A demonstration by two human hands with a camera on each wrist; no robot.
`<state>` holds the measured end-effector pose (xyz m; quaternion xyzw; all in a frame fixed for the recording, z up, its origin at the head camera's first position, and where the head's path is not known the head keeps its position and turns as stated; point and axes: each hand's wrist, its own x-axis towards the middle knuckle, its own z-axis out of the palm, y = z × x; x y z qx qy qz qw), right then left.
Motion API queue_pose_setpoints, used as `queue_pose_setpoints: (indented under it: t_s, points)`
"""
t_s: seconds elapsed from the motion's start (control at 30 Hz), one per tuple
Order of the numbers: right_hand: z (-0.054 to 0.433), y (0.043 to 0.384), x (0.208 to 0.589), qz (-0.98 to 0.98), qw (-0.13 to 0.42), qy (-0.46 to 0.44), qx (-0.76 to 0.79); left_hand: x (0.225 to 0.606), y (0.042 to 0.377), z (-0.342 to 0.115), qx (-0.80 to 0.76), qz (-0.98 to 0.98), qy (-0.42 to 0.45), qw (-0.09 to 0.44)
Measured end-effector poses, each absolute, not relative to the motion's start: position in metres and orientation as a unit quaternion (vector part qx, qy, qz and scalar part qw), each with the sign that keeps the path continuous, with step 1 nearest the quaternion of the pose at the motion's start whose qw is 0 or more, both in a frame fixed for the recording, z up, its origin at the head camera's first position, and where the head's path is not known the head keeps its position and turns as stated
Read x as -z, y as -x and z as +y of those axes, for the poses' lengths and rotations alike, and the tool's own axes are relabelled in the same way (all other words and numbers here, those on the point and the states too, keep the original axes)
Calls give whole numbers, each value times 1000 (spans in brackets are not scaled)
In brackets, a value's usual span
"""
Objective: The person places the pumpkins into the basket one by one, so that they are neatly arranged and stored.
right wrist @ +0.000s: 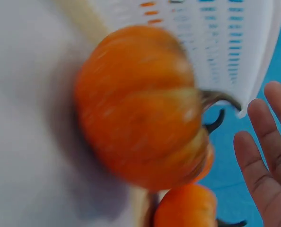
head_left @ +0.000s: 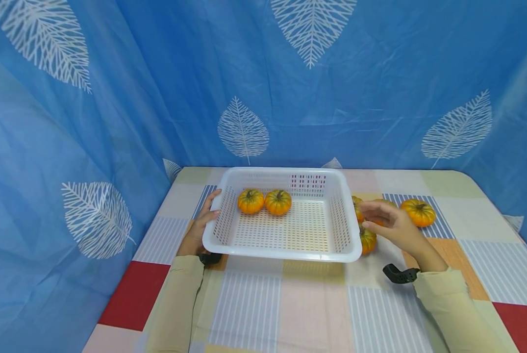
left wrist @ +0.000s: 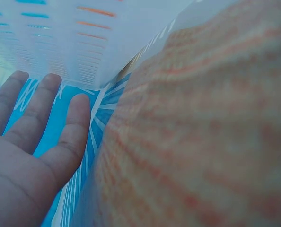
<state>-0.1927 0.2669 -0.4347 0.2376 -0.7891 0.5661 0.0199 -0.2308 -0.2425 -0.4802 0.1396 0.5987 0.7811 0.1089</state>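
A white plastic basket [head_left: 285, 255] with slotted walls holds two small orange pumpkins, a left one [head_left: 251, 201] and a right one [head_left: 278, 202], side by side near its back left. My left hand [head_left: 201, 226] is at the basket's left side, fingertips right at the rim; the left wrist view shows its fingers [left wrist: 34, 111] extended beside the slotted wall. My right hand [head_left: 393, 223] hovers over pumpkins right of the basket, its fingers loosely extended and holding nothing. The nearest pumpkin [right wrist: 140, 109] looms large in the right wrist view, its stem pointing toward the basket side.
Another pumpkin [head_left: 418, 212] sits farther right, and one more [head_left: 367, 240] lies against the basket's right side, with others partly hidden by my hand. A patchwork cloth [head_left: 307, 304] covers the table. Blue leaf-print curtains [head_left: 289, 122] hang behind and at both sides.
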Motion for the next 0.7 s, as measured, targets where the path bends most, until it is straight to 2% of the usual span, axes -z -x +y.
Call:
queue_pose_setpoints:
  t_s: [0.23, 0.53, 0.7]
  points:
    - [278, 190, 445, -818, 8, -220, -532, 481, 230, -242, -775, 608, -135, 104]
    - [290, 187, 451, -852, -48, -198, -482, 482, 231, -242, -774, 611, -130, 103]
    - [293, 189, 455, -864, -46, -221, -449, 481, 231, -242, -781, 600, -133, 107]
